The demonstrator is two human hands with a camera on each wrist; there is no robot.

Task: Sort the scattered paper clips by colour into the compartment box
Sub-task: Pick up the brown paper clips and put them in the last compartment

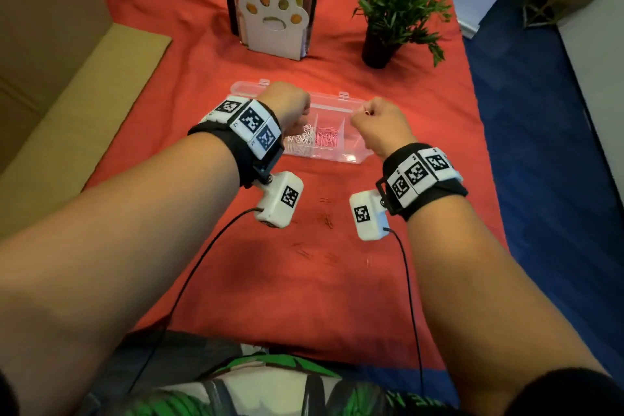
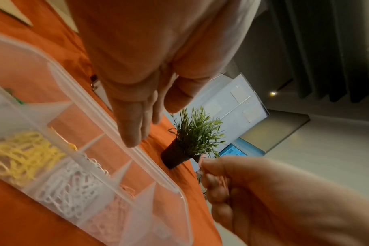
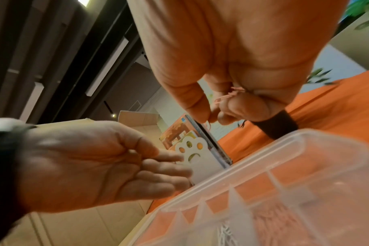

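Pink paper clips are being pinched in the right hand above the compartment box, best released over the pink pile; the left hand is being held open-fingered.

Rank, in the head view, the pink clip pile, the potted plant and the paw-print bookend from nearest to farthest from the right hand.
Measured from the right hand:
1. Pink clip pile, in a middle compartment of the box, just to the hand's left.
2. Potted plant, beyond the hand at the cloth's far right.
3. Paw-print bookend, far side, beyond and to the left; only a little farther than the plant.
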